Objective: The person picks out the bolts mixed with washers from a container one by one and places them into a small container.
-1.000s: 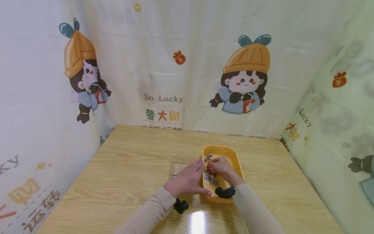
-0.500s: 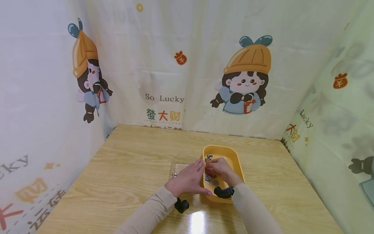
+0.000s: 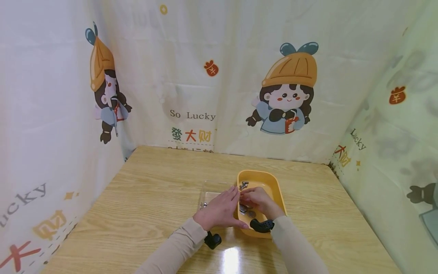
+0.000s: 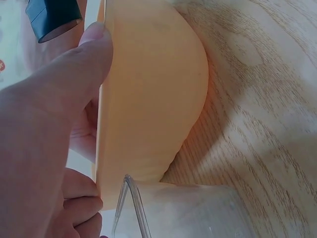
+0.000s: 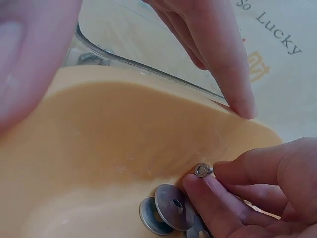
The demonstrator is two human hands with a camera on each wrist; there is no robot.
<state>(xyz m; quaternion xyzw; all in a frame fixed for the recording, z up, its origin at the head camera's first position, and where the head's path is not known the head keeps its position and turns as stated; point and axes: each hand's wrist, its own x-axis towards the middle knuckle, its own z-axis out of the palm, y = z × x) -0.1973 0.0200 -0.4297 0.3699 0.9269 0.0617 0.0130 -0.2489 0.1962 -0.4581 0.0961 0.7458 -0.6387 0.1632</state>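
A yellow plastic tray (image 3: 280, 198) stands on the table, with washers (image 3: 251, 214) and several screws (image 3: 244, 185) inside. My left hand (image 3: 220, 209) lies across its left side, fingers straight and thumb spread. In the left wrist view, the thumb (image 4: 96, 47) of that hand touches the rim; in the right wrist view, a fingertip (image 5: 243, 108) meets the rim farther along. Inside the tray, my right hand (image 3: 260, 199) pinches a small metal screw (image 5: 202, 169), its round recessed head facing the right wrist camera. Large flat washers (image 5: 174, 206) lie just below those fingers.
A clear plastic box (image 3: 206, 196) with small metal pieces stands left of the tray, partly hidden by my left hand. The wooden table (image 3: 154, 190) ends at a printed curtain (image 3: 226, 125) behind and at both sides.
My right hand has shifted slightly left inside the tray, toward its left wall. My left hand has stayed at the rim. The head view has turned a little.
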